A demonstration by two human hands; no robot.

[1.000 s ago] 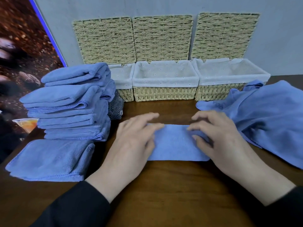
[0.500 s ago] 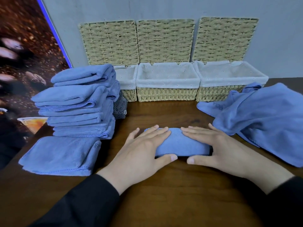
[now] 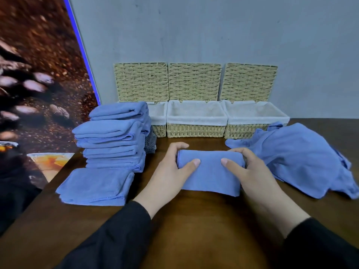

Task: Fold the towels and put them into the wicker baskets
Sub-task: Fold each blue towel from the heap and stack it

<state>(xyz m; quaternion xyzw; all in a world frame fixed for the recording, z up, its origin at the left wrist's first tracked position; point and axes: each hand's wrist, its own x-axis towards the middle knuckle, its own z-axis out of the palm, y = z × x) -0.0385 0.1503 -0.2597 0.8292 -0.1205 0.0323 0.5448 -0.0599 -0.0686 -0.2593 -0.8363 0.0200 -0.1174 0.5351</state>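
Observation:
A folded blue towel (image 3: pixel 210 171) is held above the dark wooden table (image 3: pixel 194 220) in the middle of the view. My left hand (image 3: pixel 171 171) grips its left end, thumb on top and fingers behind. My right hand (image 3: pixel 250 171) grips its right end the same way. Three wicker baskets with white liners stand in a row at the back: the left basket (image 3: pixel 158 121) is partly hidden behind a towel stack, the middle basket (image 3: pixel 196 121) and the right basket (image 3: pixel 256 121) show empty liners. Their lids lean against the wall behind them.
A tall stack of folded blue towels (image 3: pixel 114 136) rises at the left, with one more folded towel (image 3: pixel 95 186) in front of it. A heap of unfolded blue towels (image 3: pixel 299 158) lies at the right. A grey cloth (image 3: pixel 150 143) peeks from behind the stack.
My hands pressed flat on the folded towel before; now both grip its ends and it is lifted, front face turned toward me. The view has tilted up.

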